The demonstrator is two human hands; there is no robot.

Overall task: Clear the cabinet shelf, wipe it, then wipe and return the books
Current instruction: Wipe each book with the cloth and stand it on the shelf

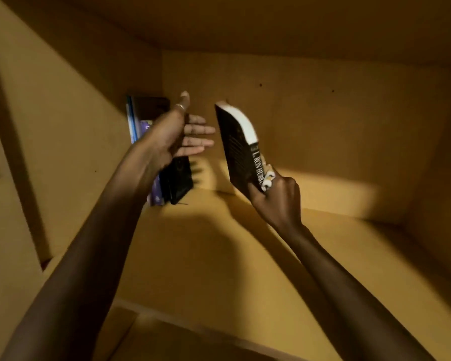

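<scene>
Gripping the lower corner of a black paperback book (238, 149) with pale page edges, my right hand (276, 196) has its fingers (267, 178) curled round the spine end, thumb on the cover side. The book stands tilted, raised above the yellow wooden cabinet shelf (219, 256) and clear of it. White lettering down the spine reads "L. RON HUBB", with the remainder covered by my fingers; the lines of text on the dark cover are too faint for me to read.

My left hand (177, 134) is released, fingers straight and spread, a ring on the thumb, palm turned toward the held book and just apart from it. Behind that hand a small row of upright books (167, 183) stands in the shelf's back left corner: a blue one, a purple one and a dark one nearest me. My arm hides most of them, and their titles cannot be made out.
</scene>
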